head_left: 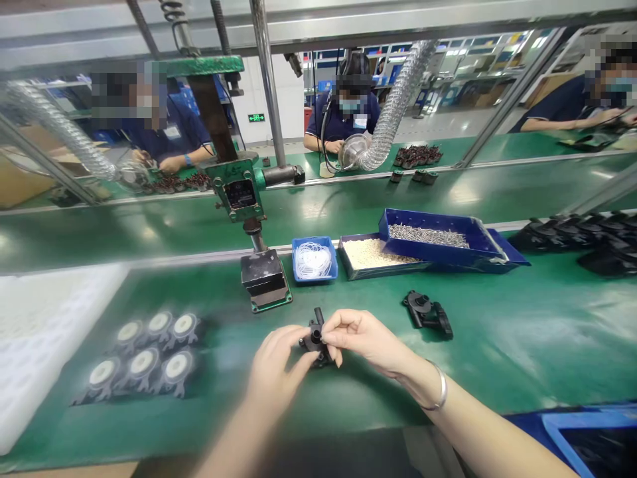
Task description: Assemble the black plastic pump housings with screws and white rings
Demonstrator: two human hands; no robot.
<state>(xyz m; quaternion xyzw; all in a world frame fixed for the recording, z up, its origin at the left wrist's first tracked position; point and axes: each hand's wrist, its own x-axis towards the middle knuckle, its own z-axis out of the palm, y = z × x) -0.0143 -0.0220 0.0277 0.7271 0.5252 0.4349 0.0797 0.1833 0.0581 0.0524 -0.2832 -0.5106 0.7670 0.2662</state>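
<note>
A small black plastic pump housing [315,337] with a short pipe pointing away from me is at the middle of the green bench. My left hand [279,362] grips it from the left, thumb and fingers around its body. My right hand [361,338] is closed in a pinch over the right side of the housing; whatever is between its fingertips is too small to make out. To the right lie more black housing parts [426,313], apart from both hands.
A green hand press [241,192] stands behind. Beyond my hands are a blue tray of white rings [313,259], a tray of cream pieces [373,255] and a tray of metal pins [432,236]. Several white-topped parts [142,362] lie left, near white foam [30,345]. Co-workers sit opposite.
</note>
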